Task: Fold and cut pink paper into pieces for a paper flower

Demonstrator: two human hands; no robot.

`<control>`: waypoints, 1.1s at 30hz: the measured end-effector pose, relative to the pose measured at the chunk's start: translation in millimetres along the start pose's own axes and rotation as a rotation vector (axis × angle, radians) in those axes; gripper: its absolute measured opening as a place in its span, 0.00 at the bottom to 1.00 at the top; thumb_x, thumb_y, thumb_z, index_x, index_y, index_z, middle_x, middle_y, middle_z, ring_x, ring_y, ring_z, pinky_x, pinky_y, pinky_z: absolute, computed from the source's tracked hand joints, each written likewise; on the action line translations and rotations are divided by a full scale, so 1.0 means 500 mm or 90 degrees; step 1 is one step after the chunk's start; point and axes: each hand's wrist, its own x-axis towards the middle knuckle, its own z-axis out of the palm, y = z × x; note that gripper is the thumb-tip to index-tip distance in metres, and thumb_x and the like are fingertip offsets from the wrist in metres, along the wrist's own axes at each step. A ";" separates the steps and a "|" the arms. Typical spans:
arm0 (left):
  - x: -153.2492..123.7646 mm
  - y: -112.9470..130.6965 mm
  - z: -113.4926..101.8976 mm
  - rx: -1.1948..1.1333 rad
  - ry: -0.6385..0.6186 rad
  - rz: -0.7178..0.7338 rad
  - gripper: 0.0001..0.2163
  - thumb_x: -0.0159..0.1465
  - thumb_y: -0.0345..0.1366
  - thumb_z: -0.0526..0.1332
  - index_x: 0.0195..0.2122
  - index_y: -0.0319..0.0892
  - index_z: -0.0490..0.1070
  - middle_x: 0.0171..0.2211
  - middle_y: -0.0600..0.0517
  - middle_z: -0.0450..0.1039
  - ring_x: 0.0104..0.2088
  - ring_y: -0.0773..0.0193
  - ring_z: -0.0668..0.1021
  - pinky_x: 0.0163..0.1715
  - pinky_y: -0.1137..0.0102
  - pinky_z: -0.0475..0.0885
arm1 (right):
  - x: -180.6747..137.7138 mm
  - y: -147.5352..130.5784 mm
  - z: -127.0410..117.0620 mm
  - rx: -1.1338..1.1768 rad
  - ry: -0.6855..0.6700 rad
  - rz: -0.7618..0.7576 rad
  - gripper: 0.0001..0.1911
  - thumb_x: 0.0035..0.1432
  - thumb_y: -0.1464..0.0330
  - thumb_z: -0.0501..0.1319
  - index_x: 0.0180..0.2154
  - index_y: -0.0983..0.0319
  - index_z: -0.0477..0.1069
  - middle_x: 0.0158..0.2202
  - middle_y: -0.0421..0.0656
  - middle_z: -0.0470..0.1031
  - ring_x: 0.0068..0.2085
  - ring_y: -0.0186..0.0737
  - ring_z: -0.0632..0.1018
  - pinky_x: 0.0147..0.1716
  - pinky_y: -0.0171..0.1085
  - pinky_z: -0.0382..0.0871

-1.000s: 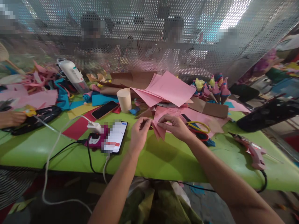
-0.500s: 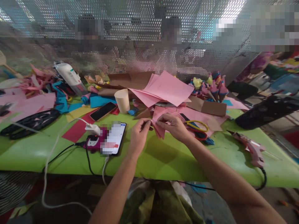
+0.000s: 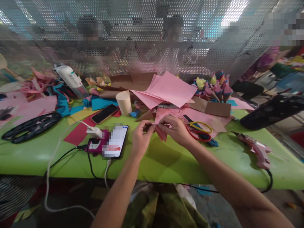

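Both hands up over near side of desk (image 3: 180, 169), mid-frame. L hand (image 3: 142, 136): thumb + fingertips pinching edge of folded pink paper (image 3: 162, 134). R hand (image 3: 174, 129) pinching same paper from other side, hands nearly meeting; paper hangs btw them, above desk, tip down.

L of hands: lit phone (image 3: 122, 137) next to magenta power strip (image 3: 98, 147), white charger (image 3: 95, 131) plugged in. R side: pink glue gun (image 3: 258, 153) lying on desk, cord (image 3: 271, 182) over near edge. Just past R hand: scissors (image 3: 201, 130), yellow + red handles, one pr or two unclear.

Next row back: black phone (image 3: 104, 114) partly on red paper (image 3: 77, 133). Cream cup (image 3: 124, 104) standing beside it, poss. open tube; contents n/a from this angle. Black bottle (image 3: 268, 112) tilted at far R, contents can't tell.

Further: stack of pink sheets (image 3: 172, 90), brown cardboard (image 3: 217, 109) to R. White bottle (image 3: 71, 79) leaning, clear lower part, fill unclear. Pink paper cones (image 3: 215, 90) bunched R, yellow bits among them. Perforated metal screen (image 3: 142, 50) behind all.
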 end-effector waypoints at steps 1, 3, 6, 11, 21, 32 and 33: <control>0.001 -0.003 0.000 -0.007 0.005 0.001 0.11 0.58 0.44 0.69 0.32 0.42 0.75 0.27 0.53 0.77 0.29 0.66 0.78 0.33 0.72 0.75 | -0.001 -0.003 0.001 -0.007 0.007 -0.005 0.12 0.61 0.61 0.63 0.27 0.58 0.69 0.28 0.42 0.72 0.34 0.42 0.70 0.36 0.40 0.60; 0.004 -0.009 -0.002 -0.034 0.025 0.002 0.11 0.58 0.44 0.69 0.32 0.41 0.75 0.28 0.53 0.77 0.28 0.66 0.78 0.34 0.71 0.75 | -0.002 -0.007 0.005 0.000 0.033 0.001 0.11 0.60 0.60 0.65 0.29 0.58 0.69 0.29 0.43 0.73 0.36 0.43 0.70 0.37 0.40 0.61; 0.008 -0.015 -0.004 -0.076 0.087 0.015 0.11 0.58 0.44 0.69 0.33 0.42 0.75 0.29 0.53 0.77 0.30 0.68 0.78 0.35 0.72 0.75 | -0.001 -0.006 0.011 0.091 0.075 0.049 0.16 0.55 0.56 0.68 0.36 0.58 0.69 0.35 0.43 0.74 0.37 0.41 0.72 0.37 0.40 0.64; 0.011 -0.017 -0.003 -0.127 0.155 0.025 0.12 0.57 0.45 0.70 0.32 0.42 0.75 0.30 0.54 0.76 0.30 0.69 0.77 0.34 0.73 0.75 | 0.003 0.006 0.028 0.296 -0.006 0.154 0.23 0.51 0.48 0.68 0.36 0.60 0.70 0.30 0.39 0.70 0.30 0.36 0.69 0.29 0.36 0.60; 0.012 -0.005 -0.019 0.173 -0.030 0.116 0.14 0.67 0.46 0.61 0.47 0.43 0.73 0.46 0.45 0.79 0.46 0.59 0.79 0.47 0.64 0.74 | 0.013 0.004 -0.007 0.030 0.021 0.038 0.11 0.56 0.65 0.66 0.25 0.61 0.68 0.24 0.37 0.69 0.27 0.34 0.67 0.28 0.33 0.56; 0.005 -0.004 -0.016 0.392 -0.092 0.140 0.17 0.73 0.44 0.49 0.47 0.40 0.73 0.39 0.43 0.80 0.40 0.57 0.80 0.41 0.66 0.73 | 0.010 0.006 -0.001 -0.027 -0.029 0.031 0.05 0.55 0.70 0.66 0.29 0.62 0.72 0.27 0.39 0.72 0.30 0.36 0.70 0.31 0.34 0.59; 0.004 -0.005 -0.016 0.380 -0.084 0.141 0.17 0.73 0.44 0.49 0.47 0.41 0.73 0.40 0.43 0.80 0.41 0.57 0.80 0.42 0.66 0.72 | 0.010 0.007 0.002 -0.013 -0.028 0.041 0.04 0.55 0.69 0.66 0.30 0.62 0.72 0.27 0.39 0.72 0.30 0.36 0.70 0.31 0.34 0.60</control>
